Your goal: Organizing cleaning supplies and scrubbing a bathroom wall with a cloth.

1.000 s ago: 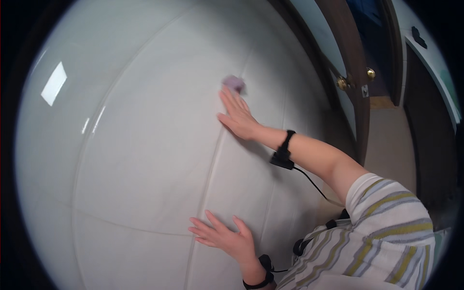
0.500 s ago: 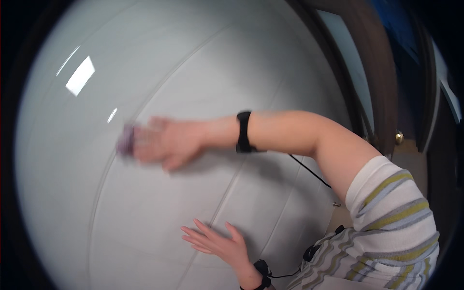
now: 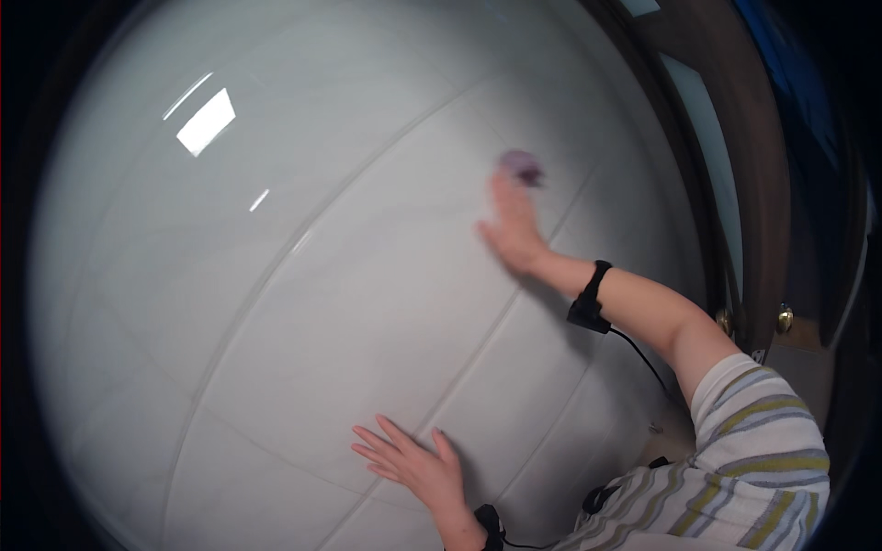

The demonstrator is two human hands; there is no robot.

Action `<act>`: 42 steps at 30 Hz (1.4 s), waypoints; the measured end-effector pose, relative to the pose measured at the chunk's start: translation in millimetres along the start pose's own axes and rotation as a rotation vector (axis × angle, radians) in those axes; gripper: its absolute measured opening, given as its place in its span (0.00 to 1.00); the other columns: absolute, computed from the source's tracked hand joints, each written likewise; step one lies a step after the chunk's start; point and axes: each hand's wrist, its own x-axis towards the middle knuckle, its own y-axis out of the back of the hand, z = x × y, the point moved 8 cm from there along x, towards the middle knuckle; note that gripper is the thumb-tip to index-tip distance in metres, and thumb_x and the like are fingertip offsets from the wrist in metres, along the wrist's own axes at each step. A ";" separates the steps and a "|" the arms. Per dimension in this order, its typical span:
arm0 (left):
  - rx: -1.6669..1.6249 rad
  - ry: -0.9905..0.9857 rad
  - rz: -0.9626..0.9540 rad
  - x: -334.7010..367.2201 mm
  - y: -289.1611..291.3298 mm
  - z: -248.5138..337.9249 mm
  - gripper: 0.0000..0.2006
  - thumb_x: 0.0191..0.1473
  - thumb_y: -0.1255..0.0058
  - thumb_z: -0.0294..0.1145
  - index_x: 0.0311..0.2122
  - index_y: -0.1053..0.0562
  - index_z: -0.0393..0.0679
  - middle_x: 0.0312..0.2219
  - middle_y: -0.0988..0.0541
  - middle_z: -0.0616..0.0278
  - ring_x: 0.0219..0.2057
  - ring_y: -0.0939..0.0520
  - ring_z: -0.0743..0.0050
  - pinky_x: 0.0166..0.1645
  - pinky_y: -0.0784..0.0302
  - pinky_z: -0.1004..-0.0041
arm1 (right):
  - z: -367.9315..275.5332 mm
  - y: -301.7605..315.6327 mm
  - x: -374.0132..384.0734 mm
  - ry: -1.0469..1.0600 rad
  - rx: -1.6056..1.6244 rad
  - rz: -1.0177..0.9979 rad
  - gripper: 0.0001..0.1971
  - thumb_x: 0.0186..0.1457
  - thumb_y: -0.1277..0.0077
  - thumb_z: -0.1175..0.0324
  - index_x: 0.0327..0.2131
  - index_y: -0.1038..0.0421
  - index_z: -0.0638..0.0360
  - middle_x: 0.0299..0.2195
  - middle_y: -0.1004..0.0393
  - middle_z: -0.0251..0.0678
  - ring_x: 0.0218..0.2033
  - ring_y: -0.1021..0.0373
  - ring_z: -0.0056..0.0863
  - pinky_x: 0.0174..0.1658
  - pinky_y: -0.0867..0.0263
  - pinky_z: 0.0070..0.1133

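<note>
Fingers of your right hand (image 3: 513,230) press a purple cloth (image 3: 522,168) flat against the wall (image 3: 303,303). Your left hand (image 3: 409,464) lies splayed on the tiles.

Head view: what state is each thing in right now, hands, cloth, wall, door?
Right hand: flat, pressing the small purple cloth against the wall, blurred.
Small purple cloth: bunched under the fingertips, against the tile.
Left hand: fingers spread, palm flat on the tile, empty.
Glossy white tiled wall: shiny, reflecting light.
Dark wooden door: whether shut, cannot tell.
</note>
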 end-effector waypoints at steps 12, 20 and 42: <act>0.007 -0.045 -0.052 24.2 7.8 29.0 0.36 0.47 0.52 0.39 0.60 0.50 0.42 0.61 0.59 0.43 0.60 0.59 0.32 0.55 0.56 0.36 | -333.9 -24.5 81.0 1.272 0.230 -0.262 0.29 0.56 0.68 0.44 0.56 0.45 0.50 0.60 0.50 0.30 0.63 0.63 0.38 0.59 0.65 0.48; 0.102 -0.040 -0.078 40.1 11.6 14.7 0.36 0.47 0.50 0.35 0.60 0.49 0.40 0.61 0.57 0.44 0.60 0.56 0.32 0.53 0.50 0.35 | -156.2 -1.2 310.6 0.201 0.185 -0.207 0.27 0.52 0.60 0.47 0.48 0.37 0.59 0.50 0.35 0.44 0.54 0.42 0.40 0.54 0.47 0.36; 0.204 -0.091 -0.106 28.8 -3.8 -5.5 0.39 0.42 0.45 0.35 0.59 0.49 0.38 0.61 0.55 0.45 0.59 0.53 0.33 0.52 0.43 0.41 | -374.8 -42.5 294.2 0.606 0.162 0.043 0.39 0.46 0.59 0.35 0.41 0.32 0.70 0.46 0.34 0.52 0.51 0.39 0.45 0.54 0.45 0.31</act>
